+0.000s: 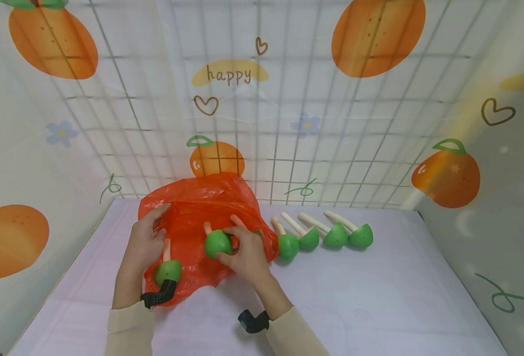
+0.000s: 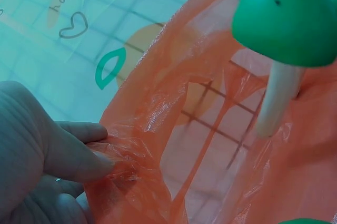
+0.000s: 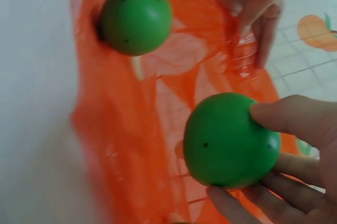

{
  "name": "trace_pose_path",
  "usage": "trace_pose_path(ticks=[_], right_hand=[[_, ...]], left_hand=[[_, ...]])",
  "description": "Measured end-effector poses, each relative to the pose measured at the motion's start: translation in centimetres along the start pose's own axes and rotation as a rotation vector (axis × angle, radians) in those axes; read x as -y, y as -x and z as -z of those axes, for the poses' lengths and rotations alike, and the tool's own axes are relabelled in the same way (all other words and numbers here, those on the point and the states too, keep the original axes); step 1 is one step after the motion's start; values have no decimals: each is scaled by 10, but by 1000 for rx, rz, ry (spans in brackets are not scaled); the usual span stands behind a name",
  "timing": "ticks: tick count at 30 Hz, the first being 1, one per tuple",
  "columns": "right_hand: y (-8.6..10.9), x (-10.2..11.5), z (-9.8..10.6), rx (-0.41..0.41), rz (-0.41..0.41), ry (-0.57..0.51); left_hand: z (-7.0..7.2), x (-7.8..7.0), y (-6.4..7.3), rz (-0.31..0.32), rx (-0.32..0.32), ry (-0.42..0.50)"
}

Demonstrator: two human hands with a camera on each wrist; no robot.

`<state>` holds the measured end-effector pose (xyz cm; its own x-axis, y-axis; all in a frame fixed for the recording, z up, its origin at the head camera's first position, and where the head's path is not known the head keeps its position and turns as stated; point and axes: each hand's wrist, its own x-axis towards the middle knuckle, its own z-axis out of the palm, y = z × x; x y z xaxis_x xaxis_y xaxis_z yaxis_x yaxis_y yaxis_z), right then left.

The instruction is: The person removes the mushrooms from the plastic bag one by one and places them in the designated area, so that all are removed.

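Your right hand (image 1: 249, 254) pinches a mushroom (image 1: 218, 244), your left hand (image 1: 144, 244) the bag (image 1: 186, 222); its slack folds could snag the stem (image 1: 207, 228)

In the head view, the left forearm (image 1: 127, 287) points toward one o'clock, its left grip (image 1: 146, 242) pinching with bent fingers (image 2: 84, 130). The right forearm (image 1: 274, 296) slants toward eleven o'clock, the right grip (image 1: 247, 253) curved, right thumb (image 3: 289, 114) opposing spread fingers.

Green-capped mushroom (image 1: 218, 244) — over red bag (image 1: 191, 232)
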<state>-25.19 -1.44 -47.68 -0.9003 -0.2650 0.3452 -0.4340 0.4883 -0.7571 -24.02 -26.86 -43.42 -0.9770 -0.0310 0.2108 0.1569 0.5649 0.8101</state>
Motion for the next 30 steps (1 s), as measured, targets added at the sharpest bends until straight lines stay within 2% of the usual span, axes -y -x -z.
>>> trace_pose_path(ticks=[7, 20, 30], right_hand=[[2, 23, 15, 32, -24, -18], [12, 55, 46, 46, 42, -103], [17, 68, 65, 39, 62, -237]], left_hand=[[1, -3, 0, 12, 5, 1], [0, -1, 0, 43, 5, -1], [-1, -1, 0, 44, 1, -7]])
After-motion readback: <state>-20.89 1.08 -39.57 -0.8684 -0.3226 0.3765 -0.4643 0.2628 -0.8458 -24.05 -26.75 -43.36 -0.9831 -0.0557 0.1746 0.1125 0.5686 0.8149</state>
